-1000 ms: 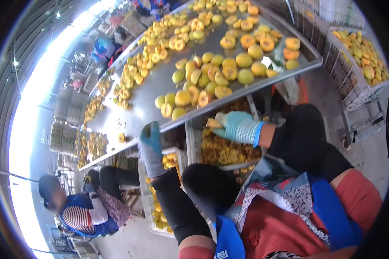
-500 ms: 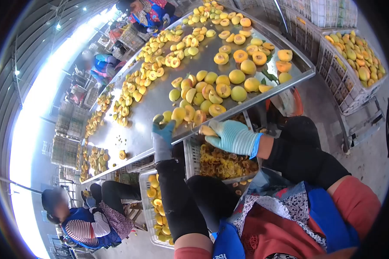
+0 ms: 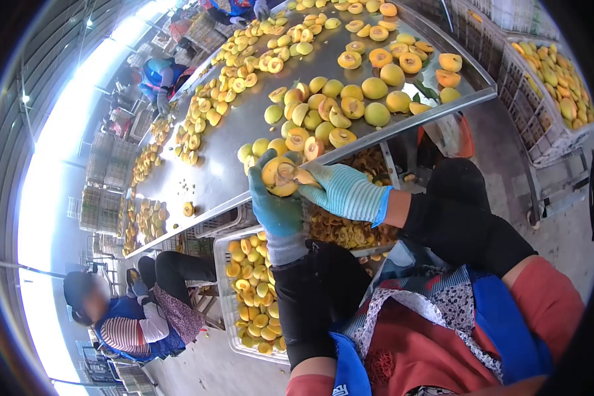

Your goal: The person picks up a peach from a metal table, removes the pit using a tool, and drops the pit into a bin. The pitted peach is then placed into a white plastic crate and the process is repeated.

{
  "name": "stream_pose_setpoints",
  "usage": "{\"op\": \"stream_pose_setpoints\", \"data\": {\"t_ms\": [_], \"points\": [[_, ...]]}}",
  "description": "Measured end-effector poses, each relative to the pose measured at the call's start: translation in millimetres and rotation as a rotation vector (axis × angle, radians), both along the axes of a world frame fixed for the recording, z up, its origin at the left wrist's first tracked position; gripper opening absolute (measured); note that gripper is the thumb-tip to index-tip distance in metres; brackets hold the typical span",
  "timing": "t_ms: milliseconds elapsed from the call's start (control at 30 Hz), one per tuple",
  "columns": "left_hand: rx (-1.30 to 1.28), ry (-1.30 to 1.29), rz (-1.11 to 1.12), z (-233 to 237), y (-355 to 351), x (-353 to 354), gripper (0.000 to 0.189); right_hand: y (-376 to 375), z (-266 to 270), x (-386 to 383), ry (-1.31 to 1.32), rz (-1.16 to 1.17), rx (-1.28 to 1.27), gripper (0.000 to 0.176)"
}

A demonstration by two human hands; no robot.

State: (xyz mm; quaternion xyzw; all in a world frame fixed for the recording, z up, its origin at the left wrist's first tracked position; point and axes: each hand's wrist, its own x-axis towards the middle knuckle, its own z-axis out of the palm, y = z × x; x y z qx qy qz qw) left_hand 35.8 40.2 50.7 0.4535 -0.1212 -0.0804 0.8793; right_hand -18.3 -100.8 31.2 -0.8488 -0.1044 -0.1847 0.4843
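My left hand (image 3: 274,201), in a teal and grey glove, holds a halved yellow fruit (image 3: 280,177), its cut face toward me. My right hand (image 3: 343,191), in a striped teal glove, grips a small tool (image 3: 304,177) with a light brown handle; its tip is at the middle of the cut face. Both hands are just off the near edge of the metal table (image 3: 228,155). Whole and halved fruits (image 3: 376,114) lie on the table beyond them.
Below the table, a white crate (image 3: 226,290) holds fruit halves, and another holds brown and yellow scraps (image 3: 346,228). A full fruit crate (image 3: 541,135) stands at right. One co-worker (image 3: 129,330) sits at lower left; others are across the table.
My left hand has come back from the fruits at the table edge with a halved fruit. The tool in my right hand now meets it. The view has shifted slightly.
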Motion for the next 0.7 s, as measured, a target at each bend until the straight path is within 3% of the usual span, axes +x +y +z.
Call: {"op": "stream_pose_setpoints", "data": {"t_ms": [67, 167, 267, 300, 433, 700], "points": [[0.245, -0.232, 0.166, -6, 2, -3, 0.047, 5, -6, 1, 0.070, 0.033, 0.019, 0.033], [-0.157, -0.120, -0.086, -2, 3, 3, 0.041, 6, -10, 0, 0.041, 0.014, 0.049, 0.033], [0.184, -0.232, 0.183, -8, -10, -3, 0.040, 8, -13, 0, 0.028, -0.004, 0.055, 0.033], [-0.237, 0.055, -0.050, -12, -4, 9, 0.038, 8, -11, -2, 0.022, 0.000, 0.076, 0.034], [-0.175, 0.039, 0.111, -19, -21, 9, 0.032, 10, -18, -1, 0.104, -0.030, 0.045, 0.034], [-0.291, 0.007, 0.032, -25, -23, 9, 0.023, 15, -27, 3, 0.114, 0.048, 0.037, 0.032]]}}
